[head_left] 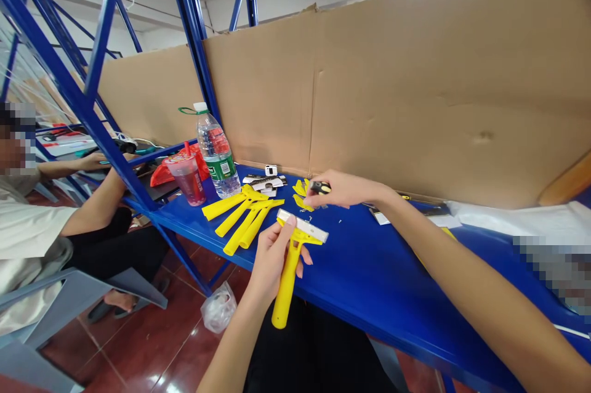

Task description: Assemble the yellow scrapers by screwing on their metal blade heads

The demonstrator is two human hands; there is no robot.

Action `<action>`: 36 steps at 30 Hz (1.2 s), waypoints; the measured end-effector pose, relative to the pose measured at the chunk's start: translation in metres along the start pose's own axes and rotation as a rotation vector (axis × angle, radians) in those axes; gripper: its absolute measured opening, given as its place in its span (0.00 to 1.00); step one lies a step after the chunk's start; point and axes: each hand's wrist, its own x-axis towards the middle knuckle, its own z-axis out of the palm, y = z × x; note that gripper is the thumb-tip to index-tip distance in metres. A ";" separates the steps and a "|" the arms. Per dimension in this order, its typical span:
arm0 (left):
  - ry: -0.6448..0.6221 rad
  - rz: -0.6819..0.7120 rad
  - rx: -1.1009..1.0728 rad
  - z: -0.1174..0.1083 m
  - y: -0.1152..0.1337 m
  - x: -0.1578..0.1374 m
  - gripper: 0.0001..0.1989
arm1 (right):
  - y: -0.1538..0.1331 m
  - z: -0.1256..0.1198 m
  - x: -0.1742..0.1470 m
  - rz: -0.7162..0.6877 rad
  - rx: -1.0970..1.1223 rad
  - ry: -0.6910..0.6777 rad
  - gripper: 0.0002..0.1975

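Note:
My left hand (272,251) is closed around a yellow scraper (287,285), thumb on the pale metal plate across its head. The scraper is tilted, its handle end pointing down toward my lap. Further back over the table, my right hand (344,188) grips a screwdriver (320,187) with a black and yellow handle; its shaft is hidden. Right beside those fingers lies a small pile of yellow plastic pieces (301,202), with tiny metal bits (303,218) scattered in front. Several yellow scraper handles (235,220) lie side by side to the left.
A large water bottle (219,156) and a red drink cup (189,180) stand at the back left of the blue table (369,282). Dark and white strips (264,183) lie near the cardboard wall (392,85). A blue post (92,106) separates a seated person (41,220) at left.

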 end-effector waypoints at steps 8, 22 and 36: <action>0.111 0.000 -0.065 -0.026 -0.003 0.017 0.27 | 0.087 0.019 0.075 0.280 -0.461 0.195 0.29; 0.086 -0.033 -0.101 -0.033 -0.016 0.030 0.24 | 0.112 0.040 0.112 0.385 -0.455 0.230 0.25; 0.087 -0.015 -0.006 -0.033 -0.019 0.031 0.26 | 0.049 -0.010 0.053 0.161 -0.060 0.320 0.19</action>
